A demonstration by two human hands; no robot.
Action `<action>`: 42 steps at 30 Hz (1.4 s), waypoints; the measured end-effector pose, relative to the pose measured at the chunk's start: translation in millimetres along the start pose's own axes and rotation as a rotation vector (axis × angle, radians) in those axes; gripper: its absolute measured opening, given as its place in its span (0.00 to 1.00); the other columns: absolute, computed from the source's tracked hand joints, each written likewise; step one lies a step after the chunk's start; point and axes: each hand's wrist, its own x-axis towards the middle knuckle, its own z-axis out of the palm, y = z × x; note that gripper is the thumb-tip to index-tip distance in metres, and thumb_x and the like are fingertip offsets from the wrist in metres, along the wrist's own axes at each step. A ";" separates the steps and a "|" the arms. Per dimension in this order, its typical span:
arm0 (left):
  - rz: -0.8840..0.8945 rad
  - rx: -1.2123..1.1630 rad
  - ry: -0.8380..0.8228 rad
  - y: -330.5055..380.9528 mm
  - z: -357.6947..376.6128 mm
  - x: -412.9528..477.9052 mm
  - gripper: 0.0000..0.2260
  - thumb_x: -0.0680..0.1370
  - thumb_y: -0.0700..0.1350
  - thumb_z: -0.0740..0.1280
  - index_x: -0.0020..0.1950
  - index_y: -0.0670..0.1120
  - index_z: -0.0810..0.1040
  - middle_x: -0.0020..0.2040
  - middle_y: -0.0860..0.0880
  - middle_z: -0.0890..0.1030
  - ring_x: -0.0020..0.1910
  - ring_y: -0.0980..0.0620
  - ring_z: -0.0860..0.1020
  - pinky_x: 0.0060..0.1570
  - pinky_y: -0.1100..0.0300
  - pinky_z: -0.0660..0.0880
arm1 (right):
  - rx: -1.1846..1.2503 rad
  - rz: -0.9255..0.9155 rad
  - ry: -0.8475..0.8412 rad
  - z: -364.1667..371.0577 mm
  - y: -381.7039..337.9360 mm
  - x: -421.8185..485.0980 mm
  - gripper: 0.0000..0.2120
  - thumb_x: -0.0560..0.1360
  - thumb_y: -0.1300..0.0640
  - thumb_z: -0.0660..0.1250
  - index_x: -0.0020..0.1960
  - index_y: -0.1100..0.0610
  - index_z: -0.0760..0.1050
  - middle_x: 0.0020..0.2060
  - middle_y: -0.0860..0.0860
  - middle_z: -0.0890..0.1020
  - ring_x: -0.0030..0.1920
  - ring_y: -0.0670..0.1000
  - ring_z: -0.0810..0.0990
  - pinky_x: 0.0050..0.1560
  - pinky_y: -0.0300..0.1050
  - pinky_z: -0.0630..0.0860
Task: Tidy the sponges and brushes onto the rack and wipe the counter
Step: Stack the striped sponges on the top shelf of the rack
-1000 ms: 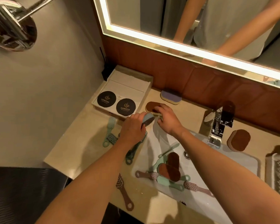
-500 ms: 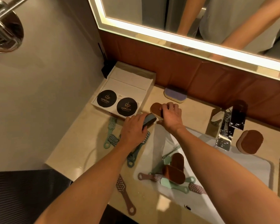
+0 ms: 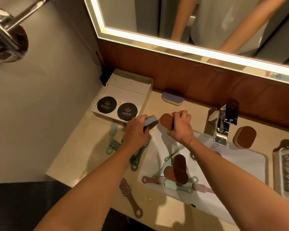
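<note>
My left hand (image 3: pixel 137 130) grips a blue sponge (image 3: pixel 150 122) just above the counter's left side. Beside it my right hand (image 3: pixel 180 126) holds a brown sponge (image 3: pixel 165 122) lifted on edge. A purple sponge (image 3: pixel 172 97) lies by the back wall and another brown sponge (image 3: pixel 245 137) sits right of the tap. Two brown sponges (image 3: pixel 178 170) and several brushes (image 3: pixel 182 187) lie in the white sink (image 3: pixel 240 167). Green brushes (image 3: pixel 113 144) and a brown brush (image 3: pixel 128 195) rest on the counter (image 3: pixel 77 155). The rack (image 3: pixel 287 172) stands at the right edge.
A white tray (image 3: pixel 128 90) with two black round coasters sits at the back left corner. The chrome tap (image 3: pixel 223 127) rises behind the sink. A lit mirror (image 3: pixel 173 19) spans the wall above, and a chrome fitting (image 3: pixel 5 35) juts from the left wall.
My right hand has closed round the brown sponge and lifted it on edge off the counter. My left hand keeps the blue sponge. The view shifted right, bringing the rack into sight.
</note>
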 end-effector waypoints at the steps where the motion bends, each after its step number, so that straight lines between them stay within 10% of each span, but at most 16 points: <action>1: -0.008 -0.064 0.007 2.1 -1.0 -1.7 0.18 0.76 0.40 0.70 0.66 0.47 0.74 0.54 0.50 0.76 0.53 0.46 0.75 0.55 0.46 0.76 | 0.026 -0.015 0.008 -5.1 0.2 -5.6 0.35 0.65 0.56 0.77 0.68 0.58 0.66 0.63 0.58 0.65 0.62 0.61 0.66 0.57 0.55 0.75; 5: 0.036 -0.208 -0.021 16.0 -9.6 -4.3 0.16 0.79 0.41 0.66 0.67 0.50 0.70 0.58 0.51 0.74 0.58 0.50 0.73 0.61 0.49 0.75 | 0.157 -0.049 0.011 -32.2 -2.1 -34.7 0.34 0.66 0.53 0.77 0.65 0.52 0.62 0.58 0.53 0.71 0.53 0.56 0.76 0.48 0.51 0.76; 11: 0.117 -0.298 -0.066 56.2 -29.6 -0.7 0.18 0.79 0.40 0.67 0.66 0.54 0.71 0.62 0.53 0.77 0.60 0.53 0.76 0.64 0.51 0.75 | 0.254 -0.118 0.017 -81.0 -0.9 -81.1 0.43 0.70 0.42 0.75 0.76 0.51 0.56 0.63 0.48 0.68 0.60 0.47 0.71 0.61 0.47 0.73; 20: 0.275 -0.345 -0.136 171.0 -47.8 13.0 0.17 0.79 0.42 0.69 0.65 0.54 0.71 0.59 0.53 0.76 0.58 0.53 0.76 0.61 0.54 0.77 | 0.122 -0.107 0.163 -180.8 38.2 -132.6 0.17 0.78 0.49 0.64 0.65 0.52 0.69 0.55 0.50 0.71 0.50 0.50 0.75 0.56 0.52 0.76; 31: 0.536 -0.310 -0.161 320.6 -29.7 16.4 0.15 0.81 0.47 0.66 0.66 0.58 0.71 0.61 0.58 0.78 0.62 0.54 0.75 0.65 0.50 0.63 | -0.078 -0.054 0.378 -276.5 134.6 -214.4 0.26 0.82 0.55 0.63 0.77 0.47 0.61 0.67 0.50 0.68 0.67 0.49 0.66 0.67 0.46 0.68; 42: 0.706 -0.358 -0.296 440.0 35.6 -26.1 0.16 0.81 0.45 0.65 0.67 0.56 0.71 0.60 0.52 0.77 0.59 0.52 0.69 0.63 0.48 0.70 | -0.016 0.134 0.460 -306.9 232.9 -307.5 0.26 0.82 0.53 0.63 0.77 0.43 0.60 0.69 0.50 0.64 0.69 0.51 0.63 0.73 0.55 0.65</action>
